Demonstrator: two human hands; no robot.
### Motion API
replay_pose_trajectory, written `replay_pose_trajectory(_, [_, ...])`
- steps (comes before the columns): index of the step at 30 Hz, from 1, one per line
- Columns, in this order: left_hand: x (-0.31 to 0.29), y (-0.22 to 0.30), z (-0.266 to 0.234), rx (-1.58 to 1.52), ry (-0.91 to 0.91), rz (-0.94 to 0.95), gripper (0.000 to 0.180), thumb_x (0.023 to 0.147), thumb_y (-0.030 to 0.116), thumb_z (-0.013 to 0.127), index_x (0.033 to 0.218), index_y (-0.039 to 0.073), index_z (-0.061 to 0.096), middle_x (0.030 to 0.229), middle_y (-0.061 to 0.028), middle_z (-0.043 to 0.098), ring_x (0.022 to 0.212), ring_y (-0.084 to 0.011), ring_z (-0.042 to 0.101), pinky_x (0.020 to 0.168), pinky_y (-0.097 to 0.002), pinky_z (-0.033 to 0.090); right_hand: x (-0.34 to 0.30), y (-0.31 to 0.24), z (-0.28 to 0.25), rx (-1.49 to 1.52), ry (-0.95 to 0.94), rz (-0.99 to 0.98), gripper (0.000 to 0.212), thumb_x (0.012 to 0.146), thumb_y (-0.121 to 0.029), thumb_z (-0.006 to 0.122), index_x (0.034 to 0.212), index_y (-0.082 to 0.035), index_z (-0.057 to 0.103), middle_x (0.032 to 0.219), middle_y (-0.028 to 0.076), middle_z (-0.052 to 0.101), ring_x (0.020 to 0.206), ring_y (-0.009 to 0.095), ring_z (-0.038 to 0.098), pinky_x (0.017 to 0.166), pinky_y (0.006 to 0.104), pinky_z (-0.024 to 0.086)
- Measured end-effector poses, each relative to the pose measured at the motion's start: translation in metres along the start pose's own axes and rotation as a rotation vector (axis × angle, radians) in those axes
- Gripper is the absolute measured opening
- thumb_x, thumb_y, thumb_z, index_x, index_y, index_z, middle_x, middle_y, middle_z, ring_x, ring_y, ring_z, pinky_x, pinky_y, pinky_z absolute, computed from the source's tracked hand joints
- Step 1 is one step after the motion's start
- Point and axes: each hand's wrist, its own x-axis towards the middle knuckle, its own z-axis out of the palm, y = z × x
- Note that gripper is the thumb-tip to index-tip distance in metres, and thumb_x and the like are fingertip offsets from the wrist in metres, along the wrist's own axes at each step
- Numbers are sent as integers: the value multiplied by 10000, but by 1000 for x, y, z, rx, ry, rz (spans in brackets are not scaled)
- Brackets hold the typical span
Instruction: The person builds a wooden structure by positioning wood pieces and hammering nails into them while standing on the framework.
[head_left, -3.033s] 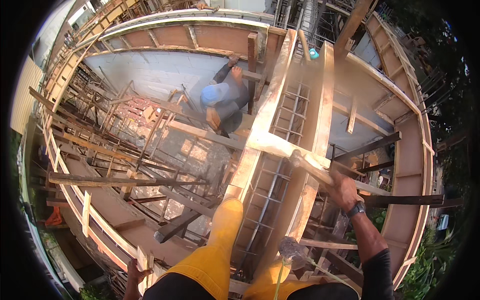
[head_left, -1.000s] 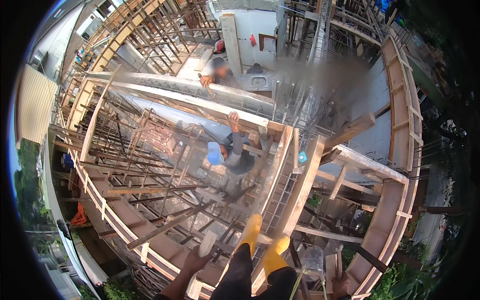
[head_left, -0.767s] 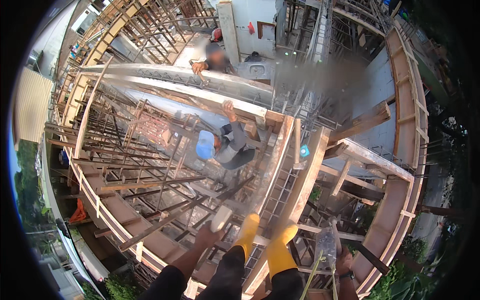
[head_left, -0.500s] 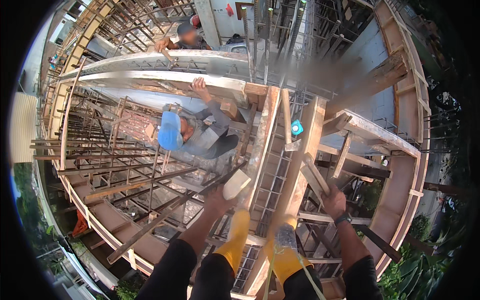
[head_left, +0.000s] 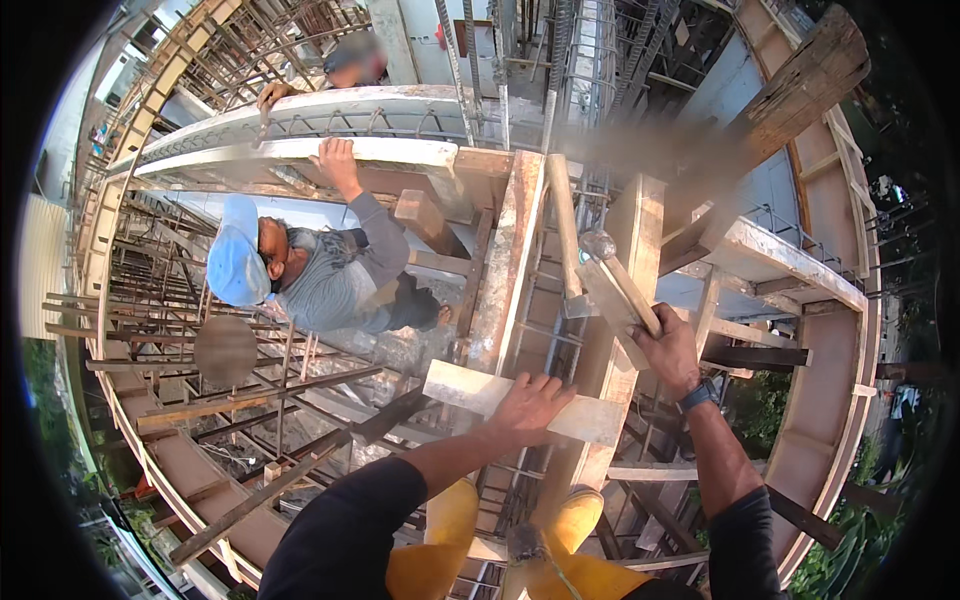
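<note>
My left hand (head_left: 530, 408) grips a short flat wooden board (head_left: 458, 388) from above. The board spans the gap between two timber sides of the beam formwork (head_left: 505, 270). Closed round a wooden-handled hammer (head_left: 632, 290), my right hand (head_left: 668, 350) is over the right-hand timber (head_left: 640, 215). A flat wood strip (head_left: 608, 308) runs alongside the handle, apparently in the same grip. Another wooden-handled tool (head_left: 563, 210) with a metal head rests on the formwork just left of the hammer. A teal object (head_left: 584, 257) is mostly hidden behind the hammer head.
A co-worker in a blue cap (head_left: 240, 250) stands below on the left, one hand on a form board (head_left: 400, 152). Behind, another person (head_left: 352, 62) is at the far form. Upright rebar (head_left: 500, 90) and a thick post (head_left: 805, 80) rise ahead. Yellow boots (head_left: 575, 515) stand on the formwork.
My left hand has moved right and brought the board across the formwork. The right hand's hammer and strip have shifted up and left. The blue-capped co-worker has moved left in view.
</note>
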Motion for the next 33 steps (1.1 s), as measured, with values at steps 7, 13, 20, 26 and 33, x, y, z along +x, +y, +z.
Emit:
replay_pose_trajectory(7, [35, -25, 48, -215, 234, -70, 856, 899, 643, 676, 1481, 43, 492, 1257, -174, 564, 1190, -366, 542, 977, -525, 433, -21, -7, -37, -113, 40, -15, 356, 849, -265, 779, 1032, 18, 664, 785, 222, 685, 711, 324, 690, 670, 407, 527])
replay_pose_trajectory(13, [135, -67, 31, -637, 675, -600, 551, 967, 397, 716, 1308, -19, 595, 1234, -268, 642, 1135, -387, 639, 940, -449, 504, -81, 11, -51, 93, 108, 189, 342, 843, -193, 812, 1055, 34, 670, 824, 121, 708, 729, 156, 638, 677, 360, 534])
replay_pose_trajectory(20, [200, -127, 53, -693, 618, -669, 524, 907, 444, 743, 1116, -36, 717, 1032, -260, 736, 1007, -415, 706, 877, -480, 535, -140, 38, -38, 327, 154, 344, 407, 849, -198, 831, 1122, 56, 668, 926, 103, 729, 823, 143, 656, 743, 332, 553])
replay_pose_trajectory(26, [198, -111, 40, -738, 678, -677, 421, 926, 377, 732, 1018, -31, 680, 928, -202, 726, 877, -391, 703, 813, -471, 530, -153, 61, -38, 407, 220, 392, 407, 855, -183, 820, 1144, 59, 668, 939, 93, 733, 825, 134, 659, 748, 320, 559])
replay_pose_trajectory(33, [209, -74, -5, -982, 862, -542, 335, 970, 297, 696, 1067, -18, 636, 891, -145, 713, 841, -261, 713, 762, -410, 528, -152, 73, -37, 444, 256, 448, 386, 869, -176, 809, 1150, 46, 665, 940, 71, 725, 830, 121, 648, 744, 309, 552])
